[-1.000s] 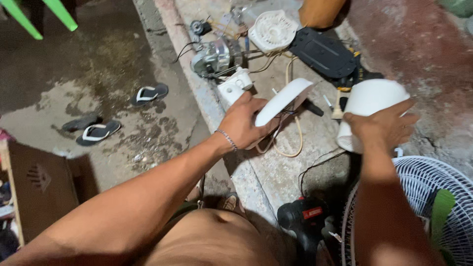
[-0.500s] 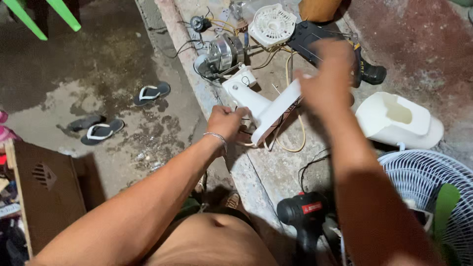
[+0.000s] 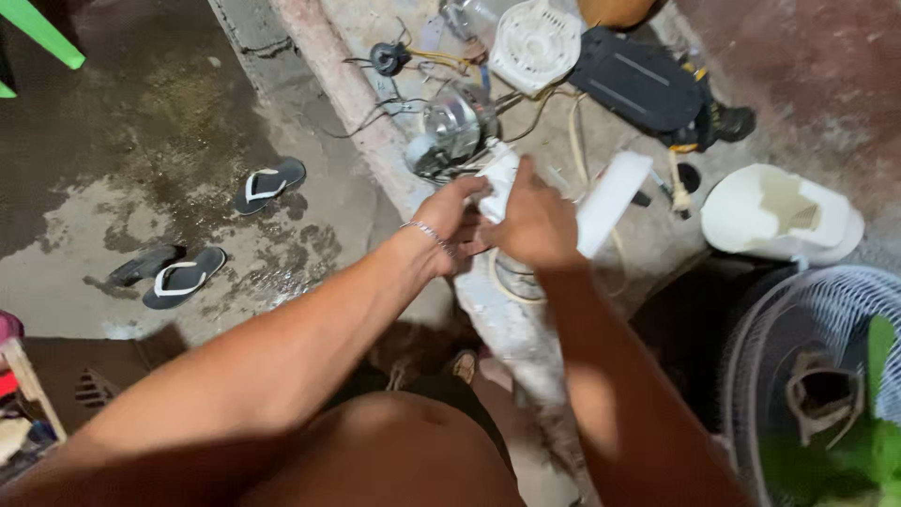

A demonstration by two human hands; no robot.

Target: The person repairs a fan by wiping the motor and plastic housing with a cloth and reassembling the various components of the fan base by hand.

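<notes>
Left hand (image 3: 449, 218): grip closed on white plastic fan part (image 3: 601, 202) | right hand (image 3: 533, 225): grip clasped on same part, beside left | part held over concrete ledge (image 3: 526, 329), just below fan motor (image 3: 450, 127) | white housing (image 3: 779, 214) well apart, right.

Hands (image 3: 497, 225) together — fingers curled.
</notes>
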